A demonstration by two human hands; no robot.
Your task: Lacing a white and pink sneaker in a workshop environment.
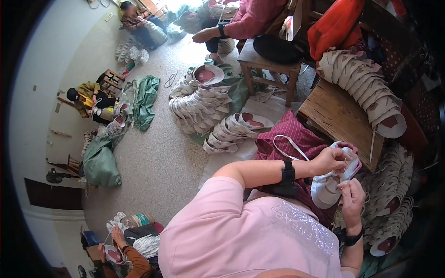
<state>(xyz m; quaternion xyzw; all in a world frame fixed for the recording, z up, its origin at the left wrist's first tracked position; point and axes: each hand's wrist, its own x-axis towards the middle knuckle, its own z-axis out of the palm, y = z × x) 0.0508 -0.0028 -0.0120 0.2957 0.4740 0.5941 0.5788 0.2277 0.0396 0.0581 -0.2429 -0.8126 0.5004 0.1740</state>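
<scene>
A white shoe [324, 191] with a pink lining rests over my lap, on maroon striped cloth [282, 136]. My left hand [330, 161] reaches across its opening, thumb and fingers pinched on a white shoelace [288, 141]. The lace loops out to the left beyond my wrist. On the other side, my right hand [353, 198] is closed, its fingertips gripping the shoe near the lacing edge. Whether a bit of lace is also between those fingertips is too small to tell. Dark bands circle both wrists.
Nested pale shoe rows lie on a wooden bench [336, 116], beside my right arm [389, 204] and on the floor ahead [199, 99]. A wooden stool [270, 62] and green sacks [103, 162] stand around. Several co-workers sit nearby; one in pink [259, 18] is ahead.
</scene>
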